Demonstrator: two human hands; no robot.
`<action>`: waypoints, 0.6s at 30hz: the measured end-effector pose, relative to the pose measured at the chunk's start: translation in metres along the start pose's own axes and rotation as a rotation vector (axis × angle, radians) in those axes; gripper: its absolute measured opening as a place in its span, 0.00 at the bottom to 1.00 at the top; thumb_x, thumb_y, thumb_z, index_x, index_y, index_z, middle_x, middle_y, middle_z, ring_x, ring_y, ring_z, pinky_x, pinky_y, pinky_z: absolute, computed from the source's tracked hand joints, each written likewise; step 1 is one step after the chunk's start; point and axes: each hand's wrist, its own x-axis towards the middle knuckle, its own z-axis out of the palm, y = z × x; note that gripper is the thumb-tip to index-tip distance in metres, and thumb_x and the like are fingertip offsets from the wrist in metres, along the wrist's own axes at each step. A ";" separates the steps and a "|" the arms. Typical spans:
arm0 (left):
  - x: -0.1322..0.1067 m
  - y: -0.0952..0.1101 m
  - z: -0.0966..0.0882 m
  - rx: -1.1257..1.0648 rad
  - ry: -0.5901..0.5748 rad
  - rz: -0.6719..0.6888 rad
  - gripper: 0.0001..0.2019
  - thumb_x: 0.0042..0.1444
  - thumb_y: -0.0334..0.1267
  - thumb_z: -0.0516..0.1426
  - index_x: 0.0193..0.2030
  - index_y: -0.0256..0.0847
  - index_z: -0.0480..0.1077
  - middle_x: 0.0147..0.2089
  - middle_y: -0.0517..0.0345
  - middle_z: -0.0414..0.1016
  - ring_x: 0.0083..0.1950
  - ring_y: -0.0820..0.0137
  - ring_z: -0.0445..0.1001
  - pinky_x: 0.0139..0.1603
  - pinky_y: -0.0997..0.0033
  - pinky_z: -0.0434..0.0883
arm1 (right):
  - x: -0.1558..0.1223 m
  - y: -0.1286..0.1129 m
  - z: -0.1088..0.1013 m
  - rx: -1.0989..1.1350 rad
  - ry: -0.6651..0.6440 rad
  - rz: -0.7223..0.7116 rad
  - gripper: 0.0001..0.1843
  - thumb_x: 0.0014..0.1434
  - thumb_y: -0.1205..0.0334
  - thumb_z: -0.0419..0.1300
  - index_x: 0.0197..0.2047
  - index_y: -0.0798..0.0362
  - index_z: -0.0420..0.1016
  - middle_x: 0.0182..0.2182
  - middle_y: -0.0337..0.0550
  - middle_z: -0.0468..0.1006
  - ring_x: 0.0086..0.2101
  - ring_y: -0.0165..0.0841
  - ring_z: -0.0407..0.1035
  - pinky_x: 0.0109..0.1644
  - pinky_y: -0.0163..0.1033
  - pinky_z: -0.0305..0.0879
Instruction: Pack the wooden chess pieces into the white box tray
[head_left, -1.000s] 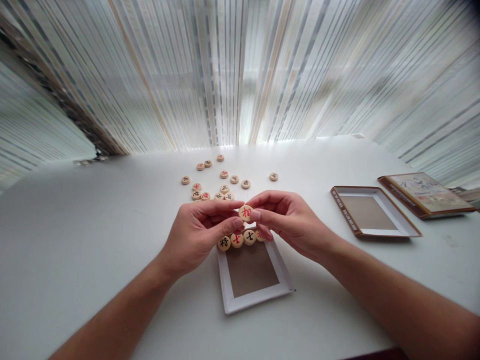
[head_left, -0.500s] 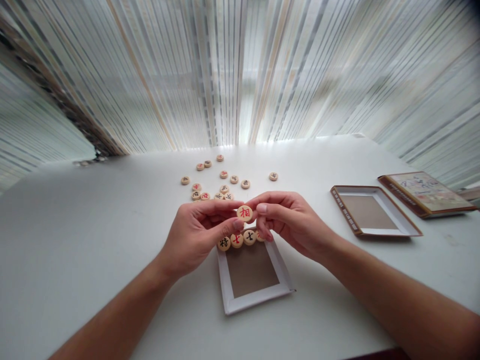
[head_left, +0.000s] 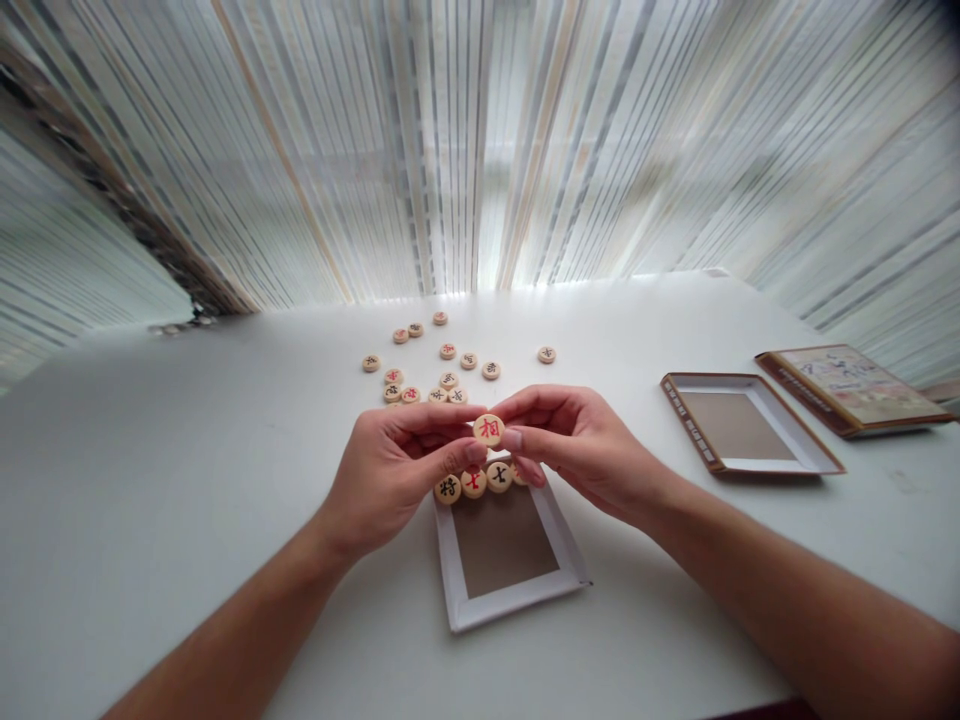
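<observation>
Between my two hands is a round wooden Chinese chess piece (head_left: 489, 430) with a red character, face toward me. My left hand (head_left: 405, 465) pinches its left edge between thumb and fingers. On its right edge, my right hand (head_left: 577, 440) grips with thumb and fingertips. Below them lies a shallow white-rimmed box tray (head_left: 514, 595) with a brown bottom. Along its far end sits a row of chess pieces, among them one with a black character (head_left: 448, 489) and one with a red character (head_left: 473, 482). My right fingers partly cover the row's right end.
Several loose chess pieces (head_left: 448, 351) are scattered on the white table (head_left: 225, 480) beyond my hands, one apart (head_left: 547, 354) to the right. At the right lie another shallow box part (head_left: 750, 425) and a flat illustrated box (head_left: 851, 385). A striped curtain (head_left: 480, 150) hangs behind the table.
My right thumb and fingers have closed in on the piece's right edge. The left hand keeps its hold, and the piece stays almost in place.
</observation>
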 end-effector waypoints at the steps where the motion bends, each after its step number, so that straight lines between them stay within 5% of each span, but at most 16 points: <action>1: 0.000 0.000 0.000 -0.006 0.001 0.003 0.18 0.44 0.35 0.80 0.44 0.40 0.89 0.38 0.50 0.90 0.35 0.61 0.89 0.41 0.68 0.88 | 0.000 0.000 -0.001 0.002 -0.004 0.001 0.17 0.51 0.61 0.83 0.42 0.54 0.88 0.29 0.42 0.84 0.24 0.27 0.72 0.26 0.31 0.70; 11: -0.001 -0.003 -0.001 -0.010 -0.043 0.075 0.17 0.47 0.28 0.78 0.44 0.45 0.89 0.39 0.54 0.91 0.38 0.66 0.90 0.40 0.81 0.85 | -0.001 0.000 0.002 0.023 -0.003 0.030 0.19 0.45 0.68 0.85 0.40 0.54 0.87 0.30 0.40 0.84 0.25 0.25 0.74 0.26 0.26 0.71; 18: -0.003 -0.004 0.000 0.053 -0.055 0.157 0.15 0.53 0.25 0.74 0.45 0.46 0.88 0.42 0.56 0.91 0.41 0.66 0.91 0.44 0.80 0.86 | -0.001 -0.001 0.004 0.010 0.023 0.057 0.20 0.40 0.66 0.86 0.36 0.56 0.86 0.26 0.39 0.83 0.23 0.25 0.74 0.24 0.25 0.70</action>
